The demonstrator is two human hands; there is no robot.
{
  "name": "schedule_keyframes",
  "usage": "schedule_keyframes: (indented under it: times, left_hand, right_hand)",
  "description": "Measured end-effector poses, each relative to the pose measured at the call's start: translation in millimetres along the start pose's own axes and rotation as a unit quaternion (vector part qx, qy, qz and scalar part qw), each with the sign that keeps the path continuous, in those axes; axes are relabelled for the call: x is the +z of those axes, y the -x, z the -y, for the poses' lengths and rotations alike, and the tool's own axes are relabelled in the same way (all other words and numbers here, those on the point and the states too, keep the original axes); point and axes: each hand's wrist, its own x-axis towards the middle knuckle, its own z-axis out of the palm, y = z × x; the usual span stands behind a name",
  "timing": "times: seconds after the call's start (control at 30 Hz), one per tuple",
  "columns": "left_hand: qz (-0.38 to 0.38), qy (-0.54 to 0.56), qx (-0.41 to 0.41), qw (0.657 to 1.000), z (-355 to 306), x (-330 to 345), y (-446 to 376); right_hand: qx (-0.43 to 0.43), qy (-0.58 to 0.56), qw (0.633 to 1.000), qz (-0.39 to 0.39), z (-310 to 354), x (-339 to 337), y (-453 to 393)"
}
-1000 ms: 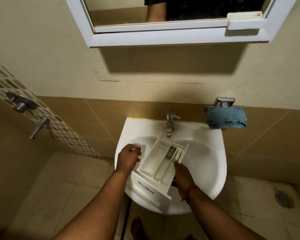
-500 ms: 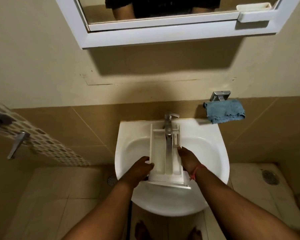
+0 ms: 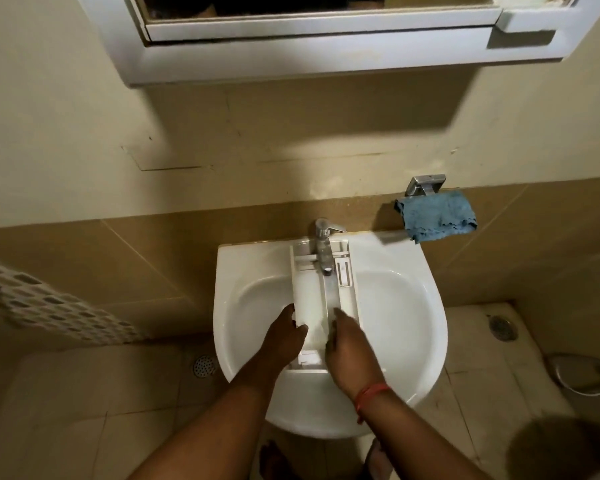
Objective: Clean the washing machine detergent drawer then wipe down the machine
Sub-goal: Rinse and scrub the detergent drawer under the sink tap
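A person's left hand [image 3: 284,336] and right hand [image 3: 349,348] steady a white detergent drawer [image 3: 314,306] lying lengthwise across a white wash basin [image 3: 406,306], its far end tucked under the chrome tap [image 3: 323,247]. The left grip curls round the drawer's left wall; the right grip has fingers hooked over the middle divider (a red thread circles that wrist). A blue cloth [image 3: 435,216] hangs from a metal holder [image 3: 423,185] on the tiled wall just beside the basin's back right corner.
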Motion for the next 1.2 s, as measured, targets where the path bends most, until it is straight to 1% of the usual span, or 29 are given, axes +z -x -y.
schedule_keyframes:
  times: [0.03,0.07,0.2,0.23,0.3,0.33,0.37,0.4,0.47,0.6,0.67,0.73,0.83,0.9,1.0,1.03,1.1,1.2]
  left_hand:
    - [0.007,0.005,0.009,1.000,0.1,0.5,-0.3]
    - [0.012,0.011,0.018,1.000,0.3,0.5,-0.1]
    - [0.000,0.075,0.020,0.997,2.5,0.0,-0.7]
    - [-0.003,0.078,0.019,0.997,3.6,0.4,-1.0]
    - [-0.010,0.076,0.017,0.997,4.1,1.7,0.0]
    - [-0.013,0.073,0.015,0.997,3.3,2.6,1.0]
    - [-0.016,0.068,0.013,0.997,2.0,3.4,1.6]
    - [-0.018,0.063,0.013,0.998,-0.2,3.5,2.6]
    - [-0.023,0.062,0.016,0.998,-2.1,4.2,1.9]
    - [-0.031,0.044,0.014,0.998,-1.9,4.1,-0.3]
    - [-0.038,0.048,0.012,0.998,-2.3,4.1,1.1]
    - [-0.046,0.051,0.011,0.998,-3.3,4.9,1.6]
    - [-0.054,0.048,0.014,0.997,-5.0,6.3,-0.5]
    - [-0.055,0.041,0.014,0.998,-6.2,7.1,-0.1]
    - [-0.051,0.033,0.009,0.998,-5.7,7.5,2.0]
    - [-0.052,0.032,0.011,0.998,-5.8,7.2,2.1]
    - [-0.053,0.037,0.009,0.998,-5.5,7.1,1.8]
    - [-0.055,0.044,0.006,0.997,-5.9,9.0,1.7]
  right_hand:
    - [0.017,-0.010,0.998,0.055,2.1,7.8,-1.9]
    - [0.034,-0.010,0.996,0.079,6.5,12.9,-8.7]
    - [0.051,0.005,0.995,0.084,1.1,28.7,-56.8]
    - [0.053,0.020,0.993,0.104,-2.4,30.5,-61.8]
    - [0.108,0.008,0.983,0.146,-1.3,27.0,-55.5]
    - [0.130,0.023,0.978,0.161,-2.3,24.7,-47.0]
    - [0.132,0.058,0.973,0.178,1.4,20.1,-37.3]
    - [0.112,0.107,0.970,0.187,-0.3,22.4,-33.1]
    - [0.113,0.134,0.970,0.168,7.1,19.4,-44.8]
    - [0.089,0.075,0.982,0.148,23.5,12.7,-86.7]
    - [0.076,0.088,0.981,0.156,22.7,11.6,-84.0]
    - [0.074,0.128,0.973,0.178,15.6,12.1,-63.7]
    - [0.104,0.125,0.968,0.189,9.2,7.6,-46.6]
    - [0.107,0.105,0.973,0.173,16.4,2.7,-63.1]
    - [0.073,0.083,0.983,0.149,27.7,-4.3,-86.8]
    - [0.063,0.077,0.983,0.152,28.2,-6.3,-86.2]
    - [0.070,0.064,0.978,0.187,22.1,-7.7,-70.4]
    - [0.095,0.129,0.960,0.228,12.2,-4.4,-41.7]
